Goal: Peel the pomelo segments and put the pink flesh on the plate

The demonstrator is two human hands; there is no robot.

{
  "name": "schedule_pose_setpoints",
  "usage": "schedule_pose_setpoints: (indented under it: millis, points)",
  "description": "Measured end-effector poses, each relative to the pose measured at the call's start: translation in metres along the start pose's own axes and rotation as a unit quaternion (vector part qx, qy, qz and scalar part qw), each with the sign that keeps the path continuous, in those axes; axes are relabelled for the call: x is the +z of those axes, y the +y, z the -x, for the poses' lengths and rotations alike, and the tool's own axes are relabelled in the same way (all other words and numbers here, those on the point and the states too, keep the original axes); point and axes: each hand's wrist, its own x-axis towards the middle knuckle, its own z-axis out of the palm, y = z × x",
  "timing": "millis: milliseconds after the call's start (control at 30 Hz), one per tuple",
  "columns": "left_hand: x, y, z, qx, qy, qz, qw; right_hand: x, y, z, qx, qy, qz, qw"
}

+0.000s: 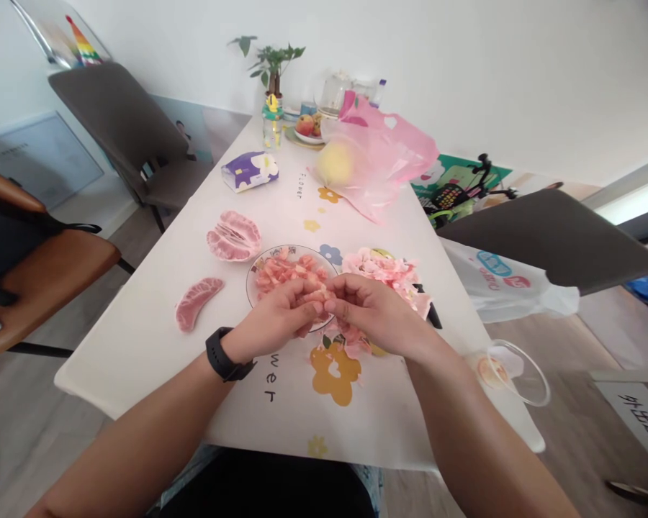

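Over the front right rim of a plate [250,293], my left hand [286,311] and my right hand [368,308] meet, fingers closed on a small piece of pomelo flesh [318,296]. My fingers cover most of that piece. Peeled pink pomelo pulp [289,272] is heaped on the plate. To the left lie a single pomelo segment [197,302] and a larger peeled chunk of pomelo [234,236]. Torn pink membrane [392,270] is piled on the right, behind and partly under my right hand.
A purple tissue pack [250,171], a pink plastic bag [392,155] with a yellow round thing in it, a plate of fruit [309,135] and a potted plant [273,68] stand farther back. Chairs flank the table [156,360]. A white bag [497,280] hangs at the right.
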Motion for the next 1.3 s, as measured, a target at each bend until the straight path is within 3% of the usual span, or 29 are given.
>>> schedule_pose_setpoints:
  millis: [133,500,767,1033,1300]
  points:
    - [0.000,0.000,0.000,0.008,-0.004,0.010,1.000,0.000,0.005,-0.002,0.007,0.016,-0.065,0.998]
    - [0.002,-0.006,-0.005,0.042,0.074,0.061,0.995,0.018,0.015,-0.012,-0.007,0.114,-0.148,0.982]
    - [-0.001,-0.012,-0.006,0.078,0.125,0.039,0.988,0.031,0.017,-0.019,-0.007,0.147,-0.281,0.948]
    - [0.000,-0.016,-0.006,0.089,0.119,0.069,0.987,0.036,0.012,-0.018,-0.008,0.165,-0.365,0.916]
    - [0.000,-0.023,-0.007,0.147,0.151,0.063,0.976,0.046,0.011,-0.026,-0.047,0.219,-0.356,0.907]
